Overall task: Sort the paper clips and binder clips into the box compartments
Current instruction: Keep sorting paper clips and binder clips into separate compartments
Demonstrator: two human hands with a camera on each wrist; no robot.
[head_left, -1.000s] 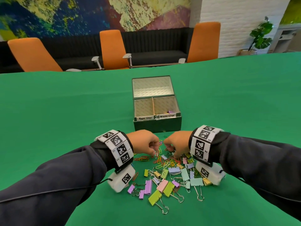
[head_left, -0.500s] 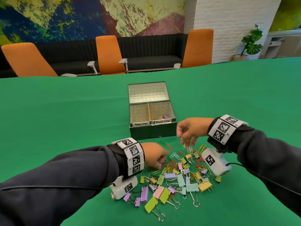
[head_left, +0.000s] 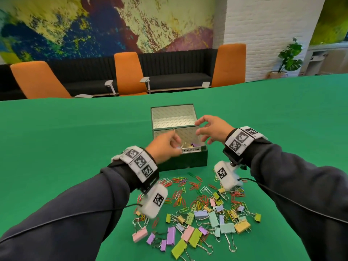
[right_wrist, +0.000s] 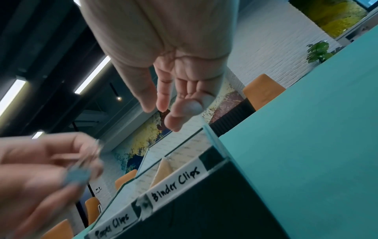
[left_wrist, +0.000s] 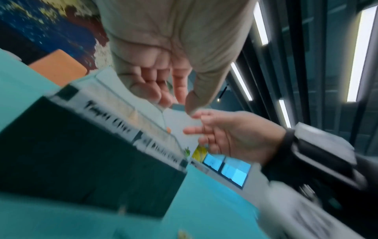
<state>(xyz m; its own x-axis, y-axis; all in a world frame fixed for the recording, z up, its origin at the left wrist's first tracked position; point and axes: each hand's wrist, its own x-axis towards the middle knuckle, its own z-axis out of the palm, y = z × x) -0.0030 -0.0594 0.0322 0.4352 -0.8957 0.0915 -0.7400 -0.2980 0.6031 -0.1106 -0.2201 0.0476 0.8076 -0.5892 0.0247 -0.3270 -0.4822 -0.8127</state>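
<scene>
A dark green box stands open on the green table, with front labels "Paper Clips" on the left and "Binder Clips" on the right. My left hand hovers over the box's front left and pinches a small blue binder clip by its wire handles. My right hand hangs above the binder compartment with spread, relaxed fingers and nothing in them. A purple clip lies in that compartment. Loose paper clips and pastel binder clips lie heaped in front of the box.
The box's lid stands tilted back behind the compartments. Orange chairs and a black bench line the table's far edge. Green cloth spreads wide to both sides of the box.
Both hands have lifted from the clip heap to the box. The right hand went first and has spread open over the binder compartment. The left followed, carrying a clip.
</scene>
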